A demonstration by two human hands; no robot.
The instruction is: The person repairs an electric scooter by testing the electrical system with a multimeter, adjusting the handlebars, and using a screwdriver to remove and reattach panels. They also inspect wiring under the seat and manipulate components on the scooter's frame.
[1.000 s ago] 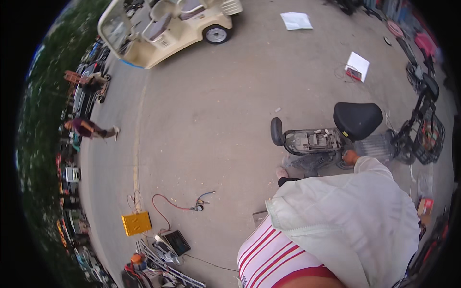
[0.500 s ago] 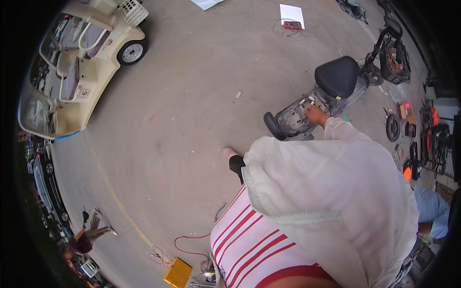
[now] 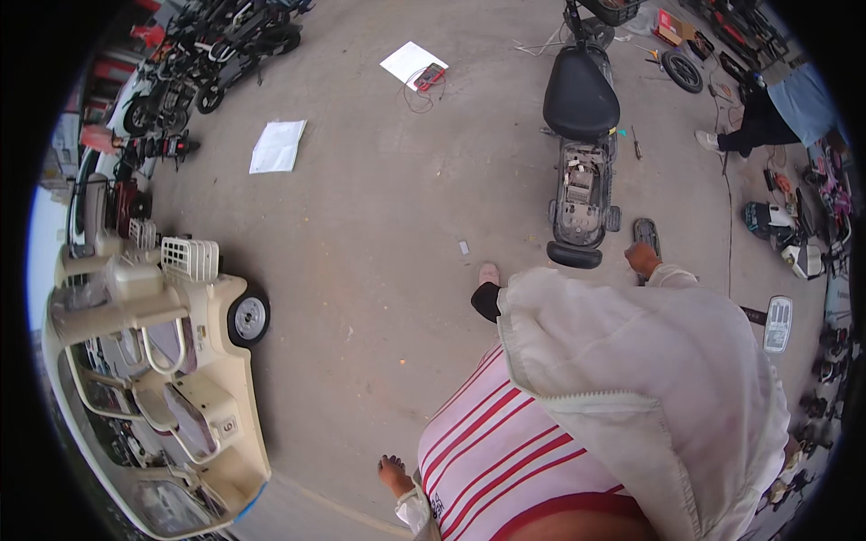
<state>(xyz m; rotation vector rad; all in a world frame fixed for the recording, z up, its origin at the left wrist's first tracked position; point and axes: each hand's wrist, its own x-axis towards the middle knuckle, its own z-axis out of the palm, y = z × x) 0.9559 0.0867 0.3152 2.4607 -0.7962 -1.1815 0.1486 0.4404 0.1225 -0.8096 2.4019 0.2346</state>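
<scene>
My right hand is stretched forward past the hem of my cream jacket, fingers loosely curled and holding nothing, just beside the black footrest that lies on the concrete by the scooter; I cannot tell whether the fingertips touch it. My left hand hangs low at my side, fingers drooping and relaxed, empty, above the bare concrete near the red-striped shirt. The scooter stands right ahead of the right hand, its black seat tipped up and the open tray below it showing wiring too small to make out. The jacket hides most of my right arm and everything beneath it, and only the tip of one shoe shows. To the left sits a cream cart, cut off by the rim; white paper sheets lie on the ground farther out, and another person's legs show at upper right. Compared with half a second ago, my view has swung round: the scooter now stands straight ahead instead of angled off right, and my hand has come off its tray.
</scene>
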